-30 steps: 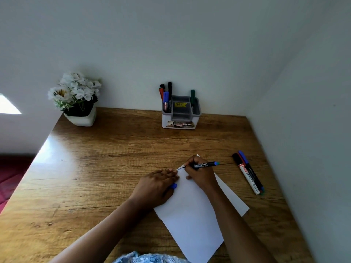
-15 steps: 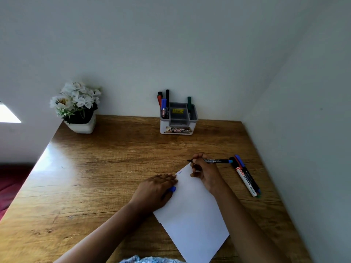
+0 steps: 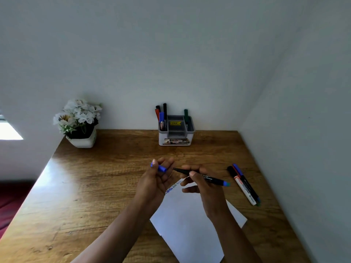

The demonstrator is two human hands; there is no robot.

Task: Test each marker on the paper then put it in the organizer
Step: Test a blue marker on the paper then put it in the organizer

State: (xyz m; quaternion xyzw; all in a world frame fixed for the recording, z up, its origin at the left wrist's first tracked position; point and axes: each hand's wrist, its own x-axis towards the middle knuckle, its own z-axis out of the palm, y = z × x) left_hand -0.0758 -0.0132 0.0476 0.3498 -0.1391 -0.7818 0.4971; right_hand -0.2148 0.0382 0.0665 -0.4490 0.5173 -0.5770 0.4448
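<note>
My right hand grips an uncapped black marker with a blue end, its tip pointing left toward my left hand. My left hand is raised above the table and pinches the blue cap between thumb and fingers. The cap's open end faces the marker tip, a short gap apart. Below both hands lies the white paper with small scribbles at its top corner. The grey and white organizer stands at the back by the wall with several markers upright in it.
Two more markers lie side by side on the wooden table to the right of the paper, near the right wall. A white pot of white flowers stands at the back left corner. The table's left edge drops off.
Both hands have lifted off the paper. The left hand rose with the blue cap, and the right hand turned the marker so its tip points at the cap.
</note>
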